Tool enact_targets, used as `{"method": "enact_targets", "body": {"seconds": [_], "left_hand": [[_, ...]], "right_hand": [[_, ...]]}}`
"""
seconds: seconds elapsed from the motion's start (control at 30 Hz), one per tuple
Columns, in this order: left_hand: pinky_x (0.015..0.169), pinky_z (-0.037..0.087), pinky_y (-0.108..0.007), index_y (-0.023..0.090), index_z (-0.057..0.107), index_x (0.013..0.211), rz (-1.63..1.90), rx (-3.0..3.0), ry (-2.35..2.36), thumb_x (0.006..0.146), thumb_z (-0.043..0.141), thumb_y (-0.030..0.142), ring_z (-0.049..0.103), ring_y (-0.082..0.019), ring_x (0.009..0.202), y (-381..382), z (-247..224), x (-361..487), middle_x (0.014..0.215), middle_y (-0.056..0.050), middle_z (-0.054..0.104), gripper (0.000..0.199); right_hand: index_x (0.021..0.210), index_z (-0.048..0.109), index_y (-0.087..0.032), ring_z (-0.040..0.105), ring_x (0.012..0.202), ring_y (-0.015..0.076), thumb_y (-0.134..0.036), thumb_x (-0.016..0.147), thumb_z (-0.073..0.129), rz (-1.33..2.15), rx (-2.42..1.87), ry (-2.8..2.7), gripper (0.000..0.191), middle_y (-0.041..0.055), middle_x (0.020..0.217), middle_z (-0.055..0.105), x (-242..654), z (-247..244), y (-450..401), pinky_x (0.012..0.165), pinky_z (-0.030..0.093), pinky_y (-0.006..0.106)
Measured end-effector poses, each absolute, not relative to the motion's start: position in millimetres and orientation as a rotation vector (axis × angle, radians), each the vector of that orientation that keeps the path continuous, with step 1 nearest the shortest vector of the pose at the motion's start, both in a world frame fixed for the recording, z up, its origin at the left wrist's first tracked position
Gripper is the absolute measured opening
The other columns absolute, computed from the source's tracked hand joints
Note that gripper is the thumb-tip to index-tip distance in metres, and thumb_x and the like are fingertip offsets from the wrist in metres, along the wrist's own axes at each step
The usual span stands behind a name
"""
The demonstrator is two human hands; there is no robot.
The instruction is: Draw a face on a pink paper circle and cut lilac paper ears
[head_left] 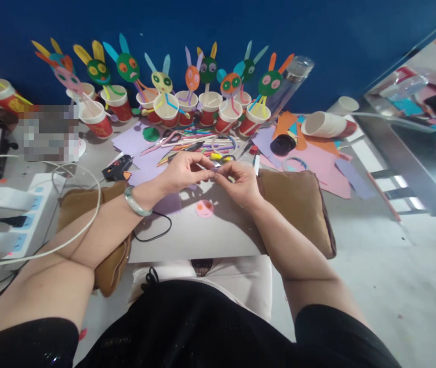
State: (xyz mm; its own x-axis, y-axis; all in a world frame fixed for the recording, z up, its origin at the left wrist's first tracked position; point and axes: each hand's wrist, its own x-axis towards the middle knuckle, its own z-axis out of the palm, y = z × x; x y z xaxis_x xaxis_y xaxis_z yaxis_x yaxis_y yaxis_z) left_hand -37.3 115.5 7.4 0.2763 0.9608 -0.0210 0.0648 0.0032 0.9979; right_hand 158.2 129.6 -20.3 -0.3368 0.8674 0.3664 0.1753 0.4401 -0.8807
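My left hand (191, 171) and my right hand (237, 182) meet over the middle of the table, fingertips together. Both are pinched on something small and purplish, too small to make out. Just below them a pink paper circle (204, 208) with orange eyes and a drawn mouth lies on the table. Behind the hands are yellow-handled scissors (223, 157) and a heap of coloured sticks (198, 144). A black glue gun (117, 167) lies to the left of my left hand.
Red and white paper cups (166, 110) with paper rabbit figures line the blue wall. Brown cushions (294, 209) lie under my forearms. A power strip (30, 220) and cables are at left, coloured paper (323, 163) and stacked cups (327, 125) at right.
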Motion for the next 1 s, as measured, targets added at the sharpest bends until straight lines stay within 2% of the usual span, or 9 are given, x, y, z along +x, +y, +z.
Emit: {"method": "enact_targets", "body": {"seconds": [0.23, 0.53, 0.77, 1.0], "left_hand": [[0.057, 0.052, -0.021, 0.014, 0.077, 0.084, 0.965, 1.427, 1.019, 0.074, 0.086, 0.035, 0.066, -0.012, 0.062, 116.8, 7.2, -42.9, 0.069, -0.003, 0.073, 0.025], [0.058, 0.052, -0.023, 0.015, 0.077, 0.081, 0.960, 1.417, 1.014, 0.074, 0.087, 0.039, 0.067, -0.012, 0.063, 117.7, 1.3, -44.8, 0.071, -0.005, 0.075, 0.028], [0.057, 0.051, -0.023, 0.015, 0.072, 0.072, 1.062, 1.390, 1.027, 0.070, 0.088, 0.040, 0.062, -0.010, 0.057, 116.5, 5.5, -38.7, 0.063, -0.002, 0.070, 0.030], [0.057, 0.053, -0.025, 0.017, 0.067, 0.072, 1.116, 1.373, 1.090, 0.073, 0.086, 0.040, 0.063, -0.011, 0.056, 115.6, 10.7, -37.8, 0.061, 0.000, 0.067, 0.030]], "right_hand": [[0.070, 0.068, -0.020, 0.060, 0.064, 0.0150, -0.059, 0.080, 0.081, 1.045, -0.906, -1.773, 0.042, 0.0034, 0.069, 0.072, 158.5, -20.2, 128.9, 0.061, 0.048, 0.031], [0.070, 0.067, -0.021, 0.060, 0.063, 0.0148, -0.061, 0.082, 0.080, 1.086, -0.877, -1.803, 0.044, 0.0033, 0.069, 0.071, 158.9, -16.9, 126.7, 0.061, 0.050, 0.031], [0.074, 0.069, -0.020, 0.059, 0.065, 0.0144, -0.054, 0.084, 0.078, 1.103, -0.889, -1.810, 0.036, 0.0032, 0.072, 0.072, 158.7, -18.7, 128.8, 0.063, 0.049, 0.030], [0.071, 0.064, -0.020, 0.049, 0.063, 0.0121, -0.051, 0.085, 0.075, 1.136, -0.924, -1.863, 0.035, -0.0003, 0.067, 0.062, 156.1, -23.9, 130.8, 0.060, 0.042, 0.028]]}}
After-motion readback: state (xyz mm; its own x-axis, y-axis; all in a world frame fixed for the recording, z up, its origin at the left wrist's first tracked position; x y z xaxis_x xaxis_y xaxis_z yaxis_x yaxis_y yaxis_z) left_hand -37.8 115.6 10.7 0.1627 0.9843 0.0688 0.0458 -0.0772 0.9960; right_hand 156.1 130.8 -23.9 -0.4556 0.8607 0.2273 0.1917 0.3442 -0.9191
